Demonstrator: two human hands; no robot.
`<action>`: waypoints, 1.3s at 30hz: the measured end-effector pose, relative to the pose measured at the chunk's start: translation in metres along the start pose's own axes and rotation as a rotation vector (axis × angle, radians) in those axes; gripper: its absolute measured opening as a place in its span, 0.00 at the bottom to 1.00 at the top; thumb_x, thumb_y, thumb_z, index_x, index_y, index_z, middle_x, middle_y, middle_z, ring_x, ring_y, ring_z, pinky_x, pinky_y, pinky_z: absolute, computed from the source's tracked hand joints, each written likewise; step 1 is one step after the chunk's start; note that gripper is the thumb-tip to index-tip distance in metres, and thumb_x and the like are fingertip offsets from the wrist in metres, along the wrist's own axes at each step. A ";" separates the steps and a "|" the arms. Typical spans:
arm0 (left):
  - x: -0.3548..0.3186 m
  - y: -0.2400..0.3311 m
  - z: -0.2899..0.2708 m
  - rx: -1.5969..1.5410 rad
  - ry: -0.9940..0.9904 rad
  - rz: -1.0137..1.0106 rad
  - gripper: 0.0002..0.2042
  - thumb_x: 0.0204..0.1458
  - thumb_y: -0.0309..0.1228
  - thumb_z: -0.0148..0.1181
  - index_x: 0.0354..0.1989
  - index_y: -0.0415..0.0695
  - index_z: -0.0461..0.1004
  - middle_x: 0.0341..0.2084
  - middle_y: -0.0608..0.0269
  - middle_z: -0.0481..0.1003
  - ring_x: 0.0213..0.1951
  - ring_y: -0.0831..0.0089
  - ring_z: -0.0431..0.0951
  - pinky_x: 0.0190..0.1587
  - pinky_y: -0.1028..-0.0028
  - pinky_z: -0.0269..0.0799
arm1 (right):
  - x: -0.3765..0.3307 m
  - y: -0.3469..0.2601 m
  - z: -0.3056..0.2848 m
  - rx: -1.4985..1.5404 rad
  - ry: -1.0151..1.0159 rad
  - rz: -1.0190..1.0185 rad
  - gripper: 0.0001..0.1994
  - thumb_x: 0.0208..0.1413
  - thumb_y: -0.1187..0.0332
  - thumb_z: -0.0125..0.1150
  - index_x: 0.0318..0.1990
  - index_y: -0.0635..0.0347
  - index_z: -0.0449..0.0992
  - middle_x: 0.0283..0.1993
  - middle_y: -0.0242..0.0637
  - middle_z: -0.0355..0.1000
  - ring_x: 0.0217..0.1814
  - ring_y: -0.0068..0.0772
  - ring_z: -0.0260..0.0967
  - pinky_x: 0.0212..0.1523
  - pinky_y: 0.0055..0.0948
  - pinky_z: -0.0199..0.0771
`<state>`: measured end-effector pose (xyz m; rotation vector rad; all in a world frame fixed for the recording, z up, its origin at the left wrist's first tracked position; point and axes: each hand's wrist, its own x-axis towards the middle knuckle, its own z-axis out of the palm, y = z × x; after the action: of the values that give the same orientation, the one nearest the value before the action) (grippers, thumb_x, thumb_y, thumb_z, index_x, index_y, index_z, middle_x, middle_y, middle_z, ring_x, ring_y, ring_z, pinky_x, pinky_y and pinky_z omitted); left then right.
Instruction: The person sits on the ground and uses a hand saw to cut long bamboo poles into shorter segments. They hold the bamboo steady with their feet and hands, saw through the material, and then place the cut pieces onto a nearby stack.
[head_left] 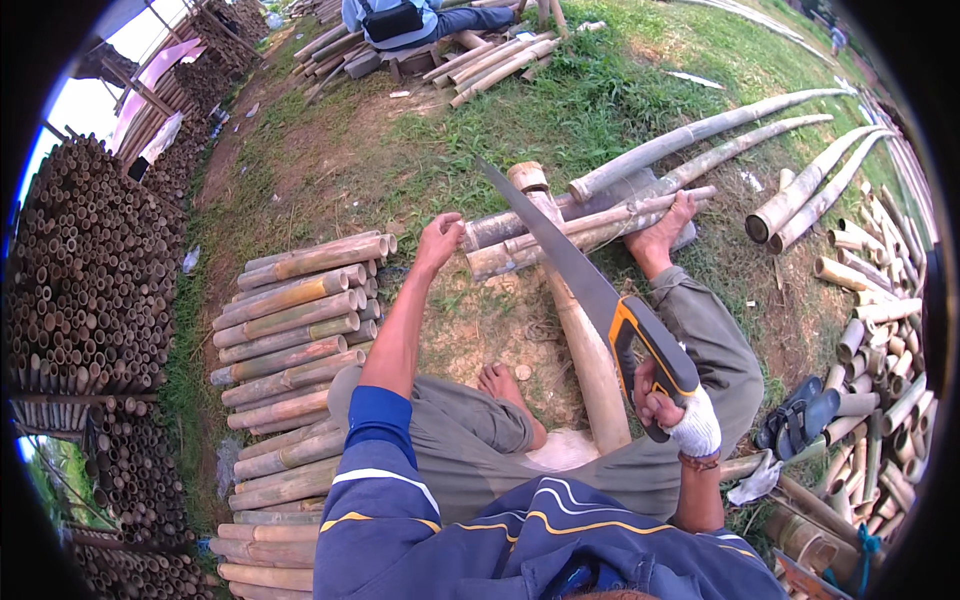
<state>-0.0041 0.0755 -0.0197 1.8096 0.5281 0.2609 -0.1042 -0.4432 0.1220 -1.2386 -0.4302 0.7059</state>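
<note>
Saw (570, 262) is in front of the person, handle clenched in the right hand (680, 415) (white glove), blade slanting up-left across the near poles (500, 262); can't tell if teeth touch. Left hand (438, 240) is half-curled at the poles' left ends, can't tell if pinching; right foot (655, 238) is on the poles, which cross a slanted post (590, 370). Farther out: cut bamboo stack (290, 330) left, loose pile (870, 400) and sandals (797, 415) right, 1 seated person (390, 20) at top.
</note>
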 end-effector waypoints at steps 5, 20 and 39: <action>-0.017 0.019 0.025 0.467 -0.226 0.213 0.29 0.66 0.47 0.60 0.67 0.36 0.73 0.52 0.43 0.83 0.54 0.54 0.85 0.59 0.60 0.78 | 0.069 0.050 0.041 0.024 0.002 0.021 0.22 0.68 0.64 0.65 0.62 0.64 0.67 0.33 0.28 0.65 0.33 0.19 0.64 0.34 0.23 0.69; -0.036 0.020 0.054 1.012 -0.271 0.235 0.42 0.34 0.47 0.88 0.53 0.33 0.74 0.49 0.36 0.82 0.53 0.43 0.83 0.59 0.53 0.80 | 0.087 0.120 0.056 -0.066 0.086 -0.018 0.23 0.65 0.75 0.65 0.65 0.58 0.67 0.45 0.29 0.73 0.39 0.18 0.70 0.39 0.23 0.74; -0.049 0.028 0.065 1.066 -0.156 0.240 0.31 0.36 0.37 0.83 0.48 0.35 0.77 0.36 0.38 0.84 0.40 0.40 0.86 0.48 0.49 0.83 | 0.152 0.121 0.082 -0.318 0.206 -0.005 0.29 0.56 0.69 0.69 0.65 0.57 0.68 0.51 0.47 0.75 0.52 0.40 0.76 0.56 0.39 0.75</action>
<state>-0.0123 -0.0093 -0.0078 2.9081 0.3472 -0.0313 -0.0789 -0.2606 0.0186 -1.5924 -0.3832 0.5106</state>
